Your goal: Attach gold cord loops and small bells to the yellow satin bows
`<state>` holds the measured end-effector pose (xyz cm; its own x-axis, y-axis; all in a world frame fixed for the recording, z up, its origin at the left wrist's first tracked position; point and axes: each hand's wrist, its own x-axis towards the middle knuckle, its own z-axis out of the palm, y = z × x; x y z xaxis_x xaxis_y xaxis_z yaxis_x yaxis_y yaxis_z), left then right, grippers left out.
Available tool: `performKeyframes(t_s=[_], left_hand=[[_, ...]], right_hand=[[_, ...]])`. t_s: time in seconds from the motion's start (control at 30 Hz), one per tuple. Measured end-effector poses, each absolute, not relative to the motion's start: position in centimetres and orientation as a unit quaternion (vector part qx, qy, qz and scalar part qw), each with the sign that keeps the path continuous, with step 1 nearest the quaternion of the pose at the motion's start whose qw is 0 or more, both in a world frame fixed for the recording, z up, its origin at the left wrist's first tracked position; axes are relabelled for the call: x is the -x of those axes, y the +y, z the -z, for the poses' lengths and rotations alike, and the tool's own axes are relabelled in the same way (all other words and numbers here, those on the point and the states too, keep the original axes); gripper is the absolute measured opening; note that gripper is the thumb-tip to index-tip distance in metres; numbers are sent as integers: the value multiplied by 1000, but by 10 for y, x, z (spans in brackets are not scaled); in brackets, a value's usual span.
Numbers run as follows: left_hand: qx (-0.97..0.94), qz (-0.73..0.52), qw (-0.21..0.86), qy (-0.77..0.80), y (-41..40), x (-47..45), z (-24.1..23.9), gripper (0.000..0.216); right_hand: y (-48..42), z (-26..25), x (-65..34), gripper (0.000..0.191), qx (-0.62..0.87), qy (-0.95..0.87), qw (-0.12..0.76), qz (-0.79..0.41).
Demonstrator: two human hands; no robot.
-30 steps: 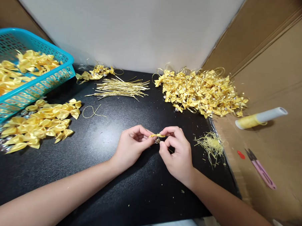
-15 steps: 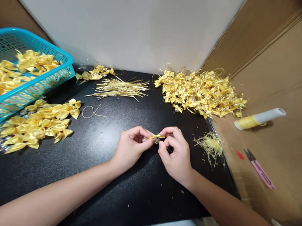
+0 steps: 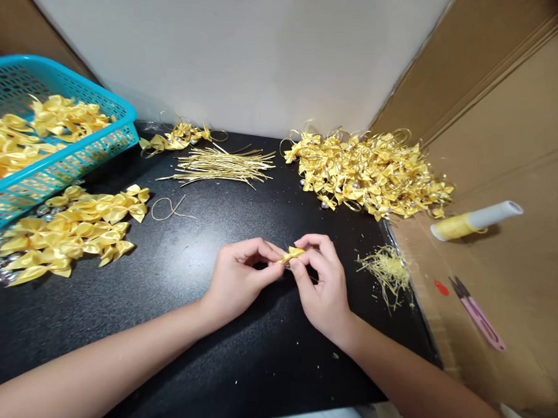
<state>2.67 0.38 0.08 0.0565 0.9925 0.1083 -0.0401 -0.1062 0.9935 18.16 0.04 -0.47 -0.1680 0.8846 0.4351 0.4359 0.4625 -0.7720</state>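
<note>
Between my hands, just above the black table (image 3: 172, 327), is a small yellow ribbon bow (image 3: 295, 252). My left hand (image 3: 242, 272) pinches the bow's left end between thumb and fingers. On the other side my right hand (image 3: 324, 285) has its thumb and index finger closed on the bow's right part. Fingers cover much of the bow, and whatever is under it is mostly hidden. Gold cords (image 3: 228, 165) lie in a bundle beyond the hands. More yellow bows (image 3: 86, 222) rest in rows at the left, with silvery bells beside them.
A blue basket (image 3: 111, 124) of bows stands at the far left. Bows with gold loops are heaped in a pile (image 3: 368, 173) at the back right. Thread scraps (image 3: 390, 269), pink snips (image 3: 480, 316) and a tube wound with yellow thread (image 3: 458, 226) lie to the right.
The bow has turned between my fingers and shows more of its face. My right thumb and index finger have shifted up onto it.
</note>
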Motion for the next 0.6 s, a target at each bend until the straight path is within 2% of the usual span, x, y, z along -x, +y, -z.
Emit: performKeyframes(t_s=[0.23, 0.43, 0.6], left_hand=[[-647, -528, 348, 426, 10, -18, 1, 10], [-760, -486, 235, 362, 16, -14, 0, 9], [-818, -466, 140, 306, 22, -12, -1, 12]], right_hand=[[10, -9, -196, 4, 470, -703, 469, -256], [23, -9, -197, 7, 441, -672, 414, -427], [23, -1, -191, 8, 446, -627, 439, -463]])
